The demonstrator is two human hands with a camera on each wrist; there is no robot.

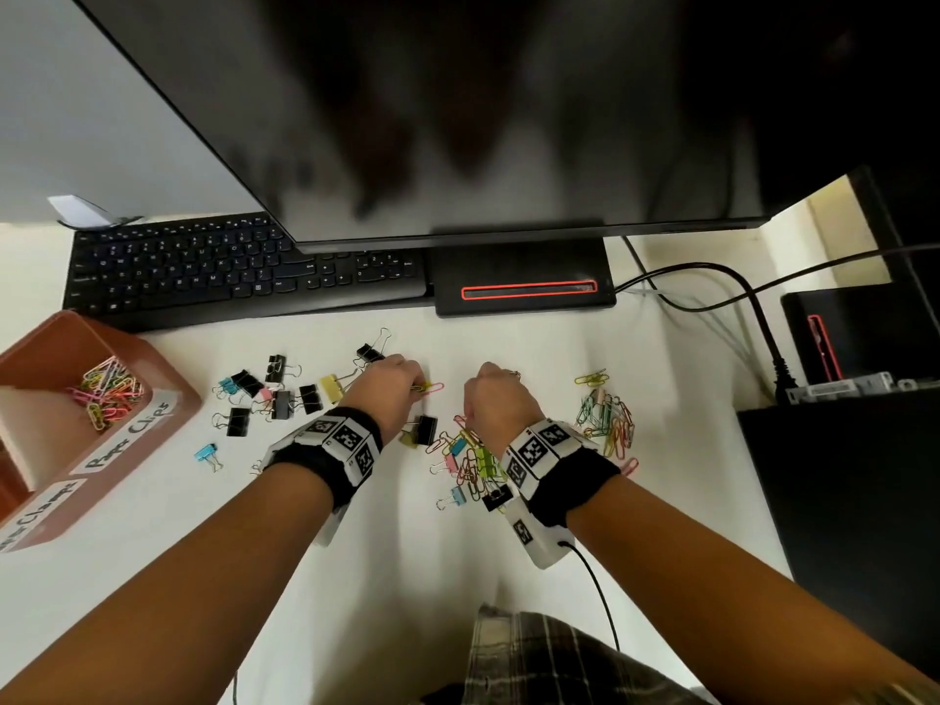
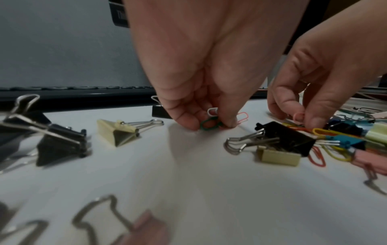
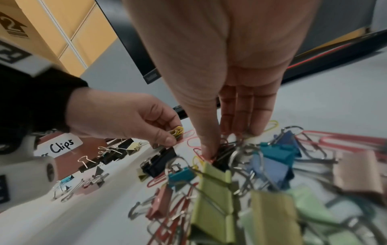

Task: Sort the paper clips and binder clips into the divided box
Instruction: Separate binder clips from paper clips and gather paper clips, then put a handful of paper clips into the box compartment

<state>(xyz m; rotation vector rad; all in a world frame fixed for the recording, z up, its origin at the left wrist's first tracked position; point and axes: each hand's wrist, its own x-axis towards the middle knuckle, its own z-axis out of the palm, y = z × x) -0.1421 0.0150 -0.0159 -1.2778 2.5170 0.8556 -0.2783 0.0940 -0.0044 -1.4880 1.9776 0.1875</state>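
Note:
My left hand [image 1: 414, 386] hovers just above the white desk and pinches a small bunch of paper clips [image 2: 209, 124], green, white and yellow. A pink paper clip [image 1: 436, 386] lies at its fingertips. My right hand [image 1: 488, 386] reaches down into the far edge of a mixed pile [image 1: 473, 460] of paper clips and binder clips. In the left wrist view its thumb and forefinger pinch a pink paper clip [image 2: 298, 116]. The brown divided box [image 1: 173, 394] stands at the left, with coloured paper clips [image 1: 109, 394] in its "Paper Clips" compartment.
Several black, yellow and blue binder clips [image 1: 274, 394] lie scattered left of my hands. A heap of paper clips [image 1: 608, 419] lies to the right. A keyboard [image 1: 244, 272], a monitor base [image 1: 524, 287] and cables [image 1: 712, 282] line the back; a black case [image 1: 839, 501] stands right.

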